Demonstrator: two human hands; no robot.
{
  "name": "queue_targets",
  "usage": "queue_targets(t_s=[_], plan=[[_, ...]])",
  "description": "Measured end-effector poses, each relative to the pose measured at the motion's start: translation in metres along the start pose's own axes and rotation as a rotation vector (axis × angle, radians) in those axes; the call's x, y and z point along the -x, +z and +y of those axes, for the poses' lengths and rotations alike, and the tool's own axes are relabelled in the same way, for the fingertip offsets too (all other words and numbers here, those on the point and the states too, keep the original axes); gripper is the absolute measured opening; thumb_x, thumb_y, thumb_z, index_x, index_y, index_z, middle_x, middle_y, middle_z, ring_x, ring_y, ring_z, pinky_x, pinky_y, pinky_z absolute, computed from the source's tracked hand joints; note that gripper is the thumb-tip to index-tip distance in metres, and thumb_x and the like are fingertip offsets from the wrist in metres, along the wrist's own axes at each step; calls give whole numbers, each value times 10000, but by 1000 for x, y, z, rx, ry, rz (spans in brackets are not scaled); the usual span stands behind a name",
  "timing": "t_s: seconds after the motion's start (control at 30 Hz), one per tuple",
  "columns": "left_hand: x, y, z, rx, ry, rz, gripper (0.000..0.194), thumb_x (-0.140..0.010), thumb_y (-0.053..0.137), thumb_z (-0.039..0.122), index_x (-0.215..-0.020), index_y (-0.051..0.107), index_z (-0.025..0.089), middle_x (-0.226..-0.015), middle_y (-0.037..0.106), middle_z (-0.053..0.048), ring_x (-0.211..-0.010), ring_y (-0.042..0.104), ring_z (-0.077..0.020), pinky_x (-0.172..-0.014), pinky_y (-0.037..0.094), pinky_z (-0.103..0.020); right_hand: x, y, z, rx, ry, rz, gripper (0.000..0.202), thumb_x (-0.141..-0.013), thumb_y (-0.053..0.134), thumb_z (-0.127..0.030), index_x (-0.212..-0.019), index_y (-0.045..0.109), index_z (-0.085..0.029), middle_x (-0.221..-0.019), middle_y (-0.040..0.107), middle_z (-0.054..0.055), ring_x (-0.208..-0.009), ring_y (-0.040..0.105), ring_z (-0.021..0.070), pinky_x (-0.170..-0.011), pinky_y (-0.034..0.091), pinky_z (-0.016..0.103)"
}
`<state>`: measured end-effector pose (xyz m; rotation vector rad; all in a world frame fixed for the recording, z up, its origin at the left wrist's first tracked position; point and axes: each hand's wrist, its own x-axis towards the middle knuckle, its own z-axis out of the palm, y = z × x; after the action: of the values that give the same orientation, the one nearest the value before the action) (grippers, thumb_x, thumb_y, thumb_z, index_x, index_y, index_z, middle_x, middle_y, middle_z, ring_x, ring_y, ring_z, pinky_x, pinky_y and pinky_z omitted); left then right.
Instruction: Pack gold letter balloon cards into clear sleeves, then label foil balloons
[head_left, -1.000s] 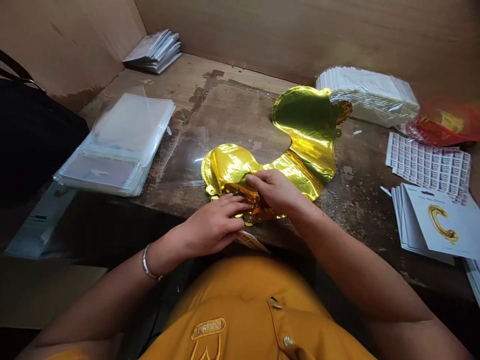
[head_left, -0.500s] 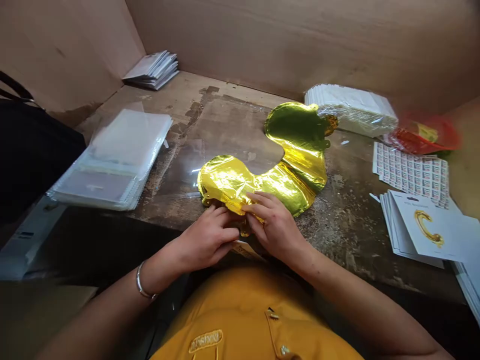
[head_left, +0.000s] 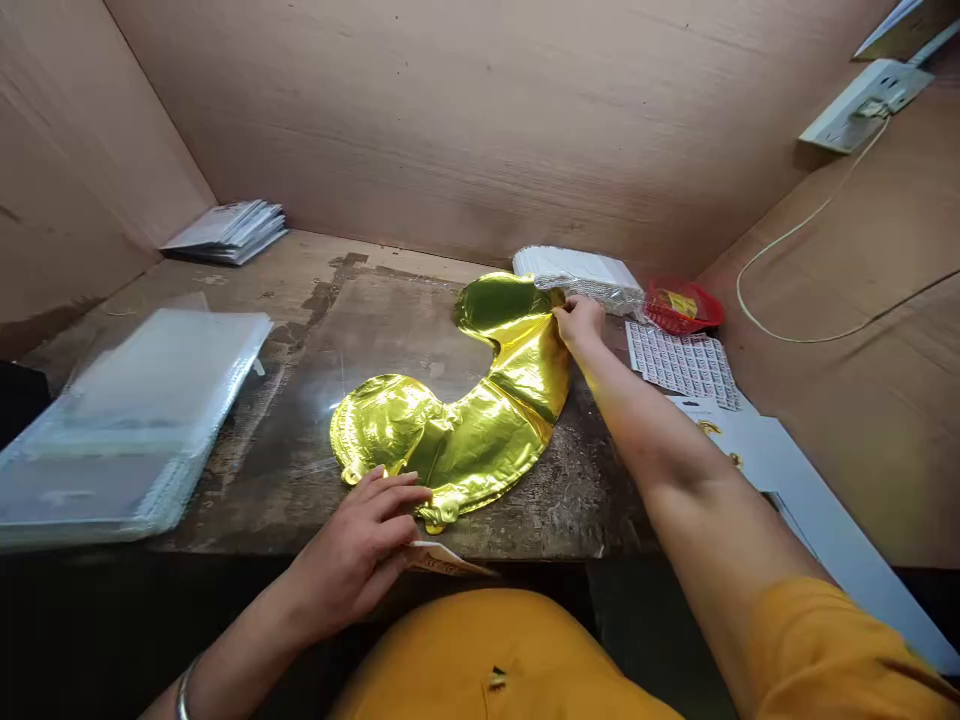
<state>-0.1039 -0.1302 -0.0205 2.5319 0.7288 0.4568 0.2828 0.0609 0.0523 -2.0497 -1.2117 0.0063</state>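
Observation:
A flat gold foil balloon [head_left: 502,420], curved like a C, lies on the dark worktable. My right hand [head_left: 581,320] reaches to its far right end, with fingers pinched on the edge there. Near the front edge of the table, my left hand [head_left: 367,540] has its fingers stretched out over the balloon's lower left end. A small printed card [head_left: 442,558] sticks out beside the left thumb, at the table edge. Whether the left hand touches that card, I cannot tell.
Clear plastic sleeves [head_left: 150,400] lie stacked at left, folded cards [head_left: 229,232] behind them. Along the back right are a wrapped white stack [head_left: 577,270], a red basket [head_left: 684,305] and a sticker sheet [head_left: 682,362]. White cards [head_left: 757,440] lie under my right arm. A power strip [head_left: 862,105] hangs on the wall.
My right hand has gone from the balloon's near edge to its far right end. The left fingers have loosened and spread. The near left end lies flatter, and the view has shifted.

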Motion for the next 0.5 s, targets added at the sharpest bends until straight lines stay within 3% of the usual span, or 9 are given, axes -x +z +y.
queue_targets(t_s=[0.1, 0.2, 0.27, 0.33, 0.4, 0.5], plan=[[-3, 0, -1, 31, -2, 24, 153, -860, 519, 154, -896, 643, 236, -1316, 589, -44, -1304, 462, -256, -1141, 260, -509, 12, -2, -2, 61, 8, 124, 202, -780, 579, -131, -964, 658, -100, -1099, 622, 179, -1095, 536, 287, -971, 387, 436], [-3, -5, 3, 123, -8, 48, 128, -854, 537, 161, -878, 647, 222, -1283, 619, -53, -1295, 482, -258, -1148, 241, -517, 60, -20, -14, 38, -140, 142, 267, -874, 505, -159, -1120, 603, -130, -1211, 565, 156, -1160, 509, 242, -994, 383, 394], [0, -10, 10, 259, -41, 91, 102, -846, 564, 173, -856, 657, 212, -1257, 636, -62, -1270, 512, -259, -1156, 230, -513, 110, -44, -24, -83, -335, -48, 219, -941, 448, -232, -1014, 641, -161, -1030, 642, 96, -987, 598, 202, -898, 450, 357], [5, -17, 20, 483, -185, 182, 73, -847, 589, 204, -844, 662, 198, -1209, 660, -78, -1188, 579, -251, -1106, 346, -464, 165, -76, -30, -214, -390, -316, 290, -965, 442, -349, -917, 670, -176, -865, 671, 56, -823, 631, 177, -789, 487, 329], [12, -22, 31, 753, -423, 301, 96, -851, 615, 269, -839, 653, 182, -1073, 707, -83, -1002, 664, -224, -918, 516, -372, 215, -107, -29, -361, -342, -516, 339, -970, 432, -417, -922, 683, -194, -857, 693, 47, -785, 645, 165, -724, 504, 297], [19, -20, 43, 1074, -668, 461, 178, -833, 663, 348, -826, 646, 171, -824, 717, -37, -747, 674, -164, -680, 560, -268, 264, -127, -16, -550, -139, -660, 407, -961, 399, -507, -974, 672, -206, -853, 698, 56, -775, 660, 174, -691, 532, 292]])
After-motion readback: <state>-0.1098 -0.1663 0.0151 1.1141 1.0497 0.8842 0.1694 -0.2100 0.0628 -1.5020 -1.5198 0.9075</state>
